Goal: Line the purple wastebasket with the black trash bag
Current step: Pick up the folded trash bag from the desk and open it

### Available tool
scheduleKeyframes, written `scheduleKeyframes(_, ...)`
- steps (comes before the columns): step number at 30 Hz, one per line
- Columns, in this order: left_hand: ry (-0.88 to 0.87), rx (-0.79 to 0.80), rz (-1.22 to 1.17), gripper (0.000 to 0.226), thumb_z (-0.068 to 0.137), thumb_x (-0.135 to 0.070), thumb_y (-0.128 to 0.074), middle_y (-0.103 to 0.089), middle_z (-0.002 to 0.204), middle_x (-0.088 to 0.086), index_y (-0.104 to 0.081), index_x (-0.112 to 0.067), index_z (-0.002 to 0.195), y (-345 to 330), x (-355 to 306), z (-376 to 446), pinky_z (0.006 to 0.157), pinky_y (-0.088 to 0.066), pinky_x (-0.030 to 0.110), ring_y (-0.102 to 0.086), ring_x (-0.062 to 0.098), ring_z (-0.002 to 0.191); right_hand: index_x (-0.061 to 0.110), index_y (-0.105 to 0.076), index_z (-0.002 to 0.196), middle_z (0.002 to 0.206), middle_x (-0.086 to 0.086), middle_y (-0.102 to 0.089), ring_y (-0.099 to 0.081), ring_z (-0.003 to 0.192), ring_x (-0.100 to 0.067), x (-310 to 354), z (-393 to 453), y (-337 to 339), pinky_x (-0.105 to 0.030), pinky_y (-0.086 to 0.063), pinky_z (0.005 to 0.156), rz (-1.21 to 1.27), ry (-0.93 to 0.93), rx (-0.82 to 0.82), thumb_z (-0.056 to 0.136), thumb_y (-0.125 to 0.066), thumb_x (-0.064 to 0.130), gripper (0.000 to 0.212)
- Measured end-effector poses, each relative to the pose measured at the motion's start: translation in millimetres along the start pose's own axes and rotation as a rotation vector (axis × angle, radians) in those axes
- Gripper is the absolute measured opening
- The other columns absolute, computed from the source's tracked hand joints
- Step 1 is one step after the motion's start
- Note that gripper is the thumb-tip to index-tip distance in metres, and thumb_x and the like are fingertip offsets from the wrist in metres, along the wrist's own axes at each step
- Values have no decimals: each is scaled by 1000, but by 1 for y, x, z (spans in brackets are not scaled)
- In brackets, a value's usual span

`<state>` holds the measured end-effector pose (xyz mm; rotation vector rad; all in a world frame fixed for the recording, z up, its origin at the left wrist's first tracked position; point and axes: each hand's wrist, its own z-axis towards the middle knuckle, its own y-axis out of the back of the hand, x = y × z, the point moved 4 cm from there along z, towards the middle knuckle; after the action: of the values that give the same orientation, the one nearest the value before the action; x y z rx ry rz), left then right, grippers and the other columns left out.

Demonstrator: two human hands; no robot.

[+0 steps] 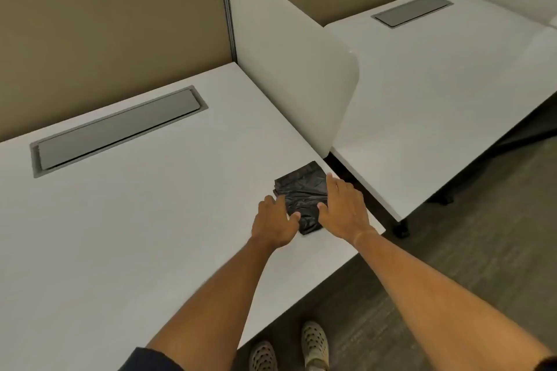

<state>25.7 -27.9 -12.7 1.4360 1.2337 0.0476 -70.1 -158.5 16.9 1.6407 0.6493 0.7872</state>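
Both grips, the left hand (275, 221) and right hand (343, 208), are reaching wide open around the folded black trash bag (304, 193) lying near the counter (150, 220) corner. Pinching one loose edge should help shake it open.

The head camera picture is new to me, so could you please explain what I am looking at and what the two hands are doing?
There is no machine here. The single picture comes from a wide-angle camera worn on a person's head, looking forward and down, so the bare arms reaching in from the bottom belong to the wearer, and their shoes show at the lower edge.

The white surface is a desk with a grey hatch set into it. A white divider panel separates it from a second desk beyond.

Near the desk's right corner lies a folded black trash bag. The left hand and the right hand sit on either side of it, fingers spread and touching its edges. The bag is flat on the desk, not lifted, and neither hand has closed on it.

The purple wastebasket is not in view.
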Motion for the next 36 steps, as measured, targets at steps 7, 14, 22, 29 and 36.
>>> scheduleKeyframes(7, 256, -58, -370, 54, 87, -26, -62, -51, 125, 16, -45, -7, 134, -21, -3, 38, 99, -46, 43, -53, 32, 115, 8, -43, 136, 126, -13, -54, -52, 114, -28, -26, 49, -23, -42, -44, 92, 137, -100, 122, 95, -53, 28, 47)
scheduleKeyframes(14, 469, -187, -577, 48, 88, -23, -61, -58, 116, 11, -42, -13, 130, -32, -1, 50, 92, -51, 41, -58, 26, 106, 9, -55, 122, 120, -15, -56, -55, 107, -33, -41, 74, -34, -48, -48, 91, 324, -202, 175, 94, -58, 28, 34)
scheduleKeyframes(22, 575, -266, -804, 16, 89, -17, -61, -60, 77, -2, -53, -18, 75, -33, -8, 53, 54, -41, 18, -56, 13, 71, 14, -47, 137, 131, -15, -52, -51, 118, -33, -56, 83, -36, -51, -46, 98, 442, -247, 200, 92, -61, 32, 51)
scheduleKeyframes(29, 577, -303, -1305, 21, 84, -15, -49, -71, 92, 15, -65, -5, 93, 15, -31, 39, 76, -57, 43, -66, 33, 84, 13, -43, 142, 125, -10, -61, -58, 114, -27, -44, 90, -3, -42, -47, 100, 843, -243, 227, 90, -63, 34, 59)
scheduleKeyframes(36, 507, -391, -1517, 27, 82, -18, -48, -73, 93, 16, -65, -5, 100, 83, -25, -6, 66, -55, 39, -68, 35, 85, -1, -66, 105, 109, -18, -71, -64, 106, -36, 26, 82, 37, -51, -49, 99, 1252, -126, 569, 88, -65, 26, 33)
